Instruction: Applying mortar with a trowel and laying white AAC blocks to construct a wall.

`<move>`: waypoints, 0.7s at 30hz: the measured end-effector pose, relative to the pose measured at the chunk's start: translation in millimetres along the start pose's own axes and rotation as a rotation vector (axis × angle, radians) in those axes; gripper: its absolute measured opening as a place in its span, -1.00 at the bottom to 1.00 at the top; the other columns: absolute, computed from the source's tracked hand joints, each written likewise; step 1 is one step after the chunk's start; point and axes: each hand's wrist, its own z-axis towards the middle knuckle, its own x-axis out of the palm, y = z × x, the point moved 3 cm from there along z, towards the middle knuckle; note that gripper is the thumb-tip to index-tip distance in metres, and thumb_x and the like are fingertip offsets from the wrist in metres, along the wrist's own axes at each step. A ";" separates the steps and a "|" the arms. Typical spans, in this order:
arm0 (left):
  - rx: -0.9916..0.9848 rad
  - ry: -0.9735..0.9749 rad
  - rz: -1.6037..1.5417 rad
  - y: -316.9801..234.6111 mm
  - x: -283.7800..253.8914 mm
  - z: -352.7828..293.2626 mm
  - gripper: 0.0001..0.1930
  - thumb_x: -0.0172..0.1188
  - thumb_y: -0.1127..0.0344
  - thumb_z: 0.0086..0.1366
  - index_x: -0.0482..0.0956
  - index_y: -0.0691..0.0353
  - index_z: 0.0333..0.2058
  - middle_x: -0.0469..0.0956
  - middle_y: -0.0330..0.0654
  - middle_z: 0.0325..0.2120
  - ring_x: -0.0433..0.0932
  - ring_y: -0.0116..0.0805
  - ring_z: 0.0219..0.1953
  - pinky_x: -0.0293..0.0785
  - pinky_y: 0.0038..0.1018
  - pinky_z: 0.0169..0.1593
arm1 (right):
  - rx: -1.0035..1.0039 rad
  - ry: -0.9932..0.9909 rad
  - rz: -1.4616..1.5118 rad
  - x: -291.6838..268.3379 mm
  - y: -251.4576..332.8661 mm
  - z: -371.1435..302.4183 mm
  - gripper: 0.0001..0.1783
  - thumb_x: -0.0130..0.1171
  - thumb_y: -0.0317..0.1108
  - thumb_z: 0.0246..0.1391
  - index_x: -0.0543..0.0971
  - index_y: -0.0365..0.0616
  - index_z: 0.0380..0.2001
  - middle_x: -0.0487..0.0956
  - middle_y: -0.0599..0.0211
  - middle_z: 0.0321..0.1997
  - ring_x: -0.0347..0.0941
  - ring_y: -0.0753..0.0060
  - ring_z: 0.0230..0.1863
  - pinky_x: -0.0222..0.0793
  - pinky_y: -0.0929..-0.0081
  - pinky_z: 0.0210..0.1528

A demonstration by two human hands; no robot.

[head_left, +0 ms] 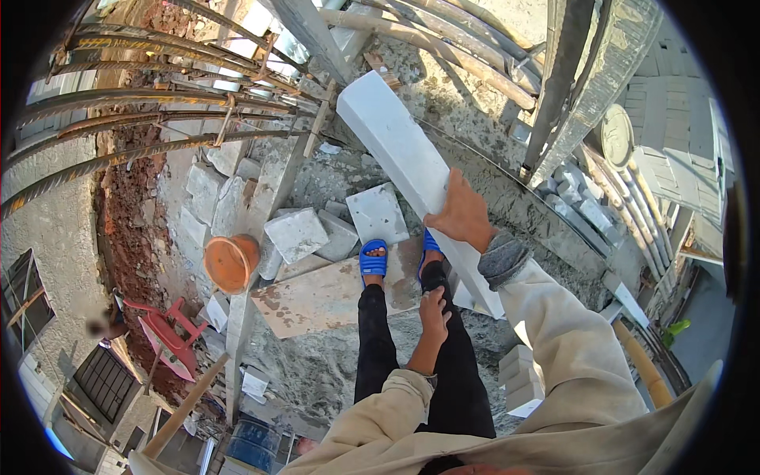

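A long pale block (400,142), smooth-faced and squared, slants from the upper middle down past my right side. My right hand (463,212) grips it from above, thumb on the near-left edge and fingers over the top face. What the block rests on is hidden. My left hand (433,313) hangs in front of my dark trouser leg, fingers loosely bent and a little apart, with nothing visible in it. Blue sandals (373,260) are on my feet, beside the block and partly on a stained board (317,299).
Broken white slabs (297,235) and an orange bucket (231,263) lie to the left, below rusty rebar (158,99). Farther left are a red plastic chair (178,332) and a blue drum (253,443). Posts (558,79) and bamboo poles (443,47) stand or lie at the upper right.
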 end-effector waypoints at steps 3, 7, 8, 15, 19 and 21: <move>0.434 0.119 0.021 -112.9 50.1 0.4 -0.21 0.29 -0.12 0.27 0.13 -0.01 0.35 0.30 -0.18 0.25 0.24 -0.12 0.32 0.27 0.01 0.17 | -0.088 -0.010 -0.075 -4.6 -11.1 7.2 0.01 0.50 -0.15 -0.33 0.21 -0.29 0.18 0.51 -0.21 -0.10 0.60 -0.34 -0.17 0.58 -0.02 -0.17; 0.557 0.190 0.094 -192.3 117.3 13.5 -0.32 0.28 -0.17 0.30 0.24 0.01 0.23 0.41 -0.21 0.13 0.37 -0.20 0.21 0.41 -0.05 0.06 | -0.176 -0.045 -0.146 5.6 -26.6 30.2 0.09 0.50 -0.15 -0.31 0.17 -0.29 0.28 0.52 -0.20 -0.09 0.61 -0.30 -0.18 0.60 -0.02 -0.22; 0.558 0.276 0.149 -201.8 128.1 24.3 -0.28 0.28 -0.17 0.31 0.21 0.02 0.27 0.42 -0.21 0.13 0.42 -0.20 0.18 0.48 -0.07 0.01 | -0.199 -0.042 -0.186 9.3 -28.1 35.5 0.12 0.49 -0.16 -0.29 0.15 -0.29 0.32 0.53 -0.20 -0.09 0.61 -0.30 -0.18 0.60 -0.01 -0.22; 0.578 0.468 0.037 -212.1 176.2 81.6 -0.26 0.27 -0.16 0.32 0.26 0.11 0.30 0.46 -0.18 0.14 0.51 -0.26 0.15 0.60 -0.24 0.06 | -0.277 -0.097 -0.204 42.5 -44.1 73.4 0.23 0.45 -0.24 -0.26 0.03 -0.08 0.49 0.54 -0.19 -0.14 0.63 -0.27 -0.27 0.59 0.02 -0.31; 0.570 0.527 -0.030 -230.4 183.9 111.5 -0.28 0.29 -0.14 0.31 0.33 0.17 0.28 0.49 -0.17 0.13 0.51 -0.30 0.15 0.55 -0.34 0.13 | -0.334 -0.145 -0.297 63.5 -48.0 97.9 0.27 0.44 -0.22 -0.23 -0.05 0.13 0.54 0.54 -0.19 -0.15 0.62 -0.27 -0.30 0.59 0.01 -0.31; 0.620 0.529 -0.045 -244.3 184.0 126.0 -0.27 0.30 -0.13 0.30 0.32 0.16 0.29 0.49 -0.17 0.12 0.52 -0.30 0.15 0.55 -0.33 0.13 | -0.352 -0.149 -0.263 64.7 -43.3 111.9 0.27 0.42 -0.22 -0.22 -0.07 0.25 0.54 0.54 -0.21 -0.16 0.62 -0.30 -0.31 0.58 -0.02 -0.30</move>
